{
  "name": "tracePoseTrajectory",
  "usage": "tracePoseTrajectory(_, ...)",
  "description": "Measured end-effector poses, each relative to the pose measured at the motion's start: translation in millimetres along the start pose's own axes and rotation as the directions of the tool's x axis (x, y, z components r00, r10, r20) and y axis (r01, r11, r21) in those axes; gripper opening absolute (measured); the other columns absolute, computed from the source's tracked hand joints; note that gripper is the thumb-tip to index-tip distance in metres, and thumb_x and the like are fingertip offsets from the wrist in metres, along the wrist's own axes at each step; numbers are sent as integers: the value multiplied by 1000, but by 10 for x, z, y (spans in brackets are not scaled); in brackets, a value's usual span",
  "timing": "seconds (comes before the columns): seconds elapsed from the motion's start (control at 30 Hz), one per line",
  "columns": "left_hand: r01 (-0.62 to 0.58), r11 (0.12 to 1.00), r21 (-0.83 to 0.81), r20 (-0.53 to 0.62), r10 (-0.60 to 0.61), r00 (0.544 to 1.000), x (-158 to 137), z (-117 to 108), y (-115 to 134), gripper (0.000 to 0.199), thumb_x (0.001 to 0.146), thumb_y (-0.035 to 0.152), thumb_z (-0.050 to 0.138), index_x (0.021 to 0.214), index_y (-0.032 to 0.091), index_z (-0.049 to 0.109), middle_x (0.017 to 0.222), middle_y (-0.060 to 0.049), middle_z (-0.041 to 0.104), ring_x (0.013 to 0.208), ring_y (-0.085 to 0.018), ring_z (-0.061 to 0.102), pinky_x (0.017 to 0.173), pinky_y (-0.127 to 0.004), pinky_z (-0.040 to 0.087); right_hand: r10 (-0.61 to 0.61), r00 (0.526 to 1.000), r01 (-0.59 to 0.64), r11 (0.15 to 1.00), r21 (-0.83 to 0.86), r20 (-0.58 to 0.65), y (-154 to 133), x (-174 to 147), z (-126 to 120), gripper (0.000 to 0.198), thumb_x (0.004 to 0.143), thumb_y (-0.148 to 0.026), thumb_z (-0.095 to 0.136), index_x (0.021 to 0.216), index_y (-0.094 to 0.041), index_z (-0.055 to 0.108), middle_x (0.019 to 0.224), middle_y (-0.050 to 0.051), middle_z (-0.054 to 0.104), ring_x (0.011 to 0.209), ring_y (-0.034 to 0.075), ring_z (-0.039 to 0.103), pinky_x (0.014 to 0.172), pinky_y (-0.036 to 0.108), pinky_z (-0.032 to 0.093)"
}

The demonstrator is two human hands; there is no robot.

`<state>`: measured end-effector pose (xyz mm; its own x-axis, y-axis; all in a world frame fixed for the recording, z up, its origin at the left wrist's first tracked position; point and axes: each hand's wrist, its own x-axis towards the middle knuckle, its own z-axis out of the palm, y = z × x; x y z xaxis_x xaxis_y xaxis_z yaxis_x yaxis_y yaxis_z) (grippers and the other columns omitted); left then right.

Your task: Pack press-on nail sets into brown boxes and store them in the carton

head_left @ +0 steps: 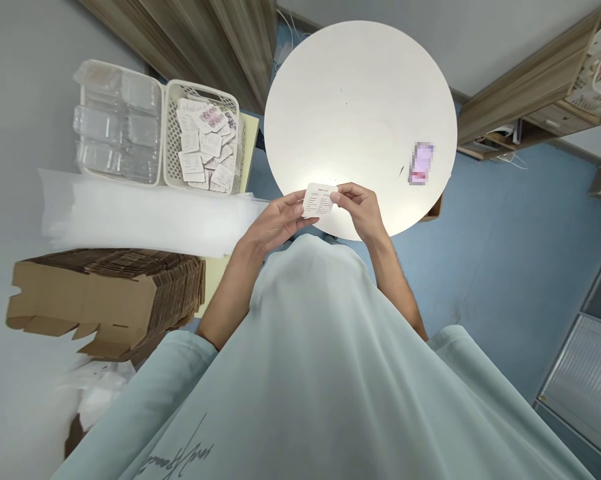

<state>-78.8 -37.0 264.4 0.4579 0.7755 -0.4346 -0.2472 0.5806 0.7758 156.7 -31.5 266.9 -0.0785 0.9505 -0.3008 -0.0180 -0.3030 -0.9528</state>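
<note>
A small white printed card [319,201] with rounded corners is held between my two hands over the near edge of the round white table [350,87]. My left hand [283,220] grips its left side, with the thumb on the printed face and other fingers behind and below. On the right, my right hand [359,202] pinches the card's edge between thumb and forefinger. The card's text is too small to read.
A blurred purple item [421,164] lies on the table's right side. To the left stand a white basket [167,133] of similar cards, clear plastic containers [100,123], white sheets [145,217] and folded cardboard boxes [90,290]. Wooden cabinets [520,87] flank the table.
</note>
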Motion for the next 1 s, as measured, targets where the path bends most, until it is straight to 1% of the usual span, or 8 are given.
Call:
tracePoseTrajectory(0.1,38,998,-42,130,-33,991,-2,68,19,86,70,77,104,134,22,86,137,-19,83,145,-47,73,127,-63,58,4,998,-6,1000,31,63,27,13,13,56,86,-82,89,98,-27,83,102,3,82,98,22,77,91,41,69)
tracePoseTrajectory(0.17,35,999,-40,141,-29,990,6,123,15,85,70,77,104,135,24,86,142,-18,82,145,-47,73,129,-63,56,-9,998,6,999,38,68,56,24,21,54,87,-80,89,101,-28,84,107,3,83,98,22,78,91,41,69)
tracePoseTrajectory(0.37,-49,989,136,-69,59,996,110,231,-94,86,80,67,101,151,25,75,160,-18,72,146,-41,72,128,-61,55,-47,991,41,998,-52,-123,134,-1,-14,58,86,-80,89,111,-29,81,122,5,82,112,23,78,98,38,68)
tracePoseTrajectory(0.5,-92,941,327,-234,175,956,242,258,-246,97,77,68,101,158,26,68,164,-17,68,151,-40,66,126,-55,57,-1,995,-3,999,-33,-99,199,-81,-39,62,80,-82,93,106,-27,79,112,6,82,108,23,78,95,37,68)
tracePoseTrajectory(0.63,-88,887,454,-269,230,935,325,321,-350,100,77,69,100,160,25,66,165,-18,66,152,-39,64,123,-51,58,30,994,-31,1000,-4,-102,283,-124,-63,61,78,-81,94,100,-26,77,104,4,81,100,22,78,90,37,68)
tracePoseTrajectory(0.77,-72,868,492,-295,244,924,360,389,-407,89,83,69,96,155,24,69,159,-17,71,146,-38,67,118,-48,60,27,990,-26,1000,8,-139,383,-76,-204,58,83,-82,89,95,-26,77,96,2,80,92,20,77,92,37,67)
tracePoseTrajectory(0.9,-52,883,467,-373,250,893,412,419,-495,61,95,67,83,135,22,79,133,-13,82,129,-32,76,111,-44,63,61,992,-62,998,-7,-115,480,16,-416,59,81,-82,89,92,-26,77,90,2,78,87,19,76,88,37,67)
tracePoseTrajectory(1.0,-25,897,441,-436,238,868,452,429,-584,48,96,61,81,125,22,81,119,-11,85,113,-27,79,104,-43,66,88,994,-89,996,-10,-57,557,78,-520,60,80,-82,90,91,-25,77,86,2,77,83,19,74,85,36,66)
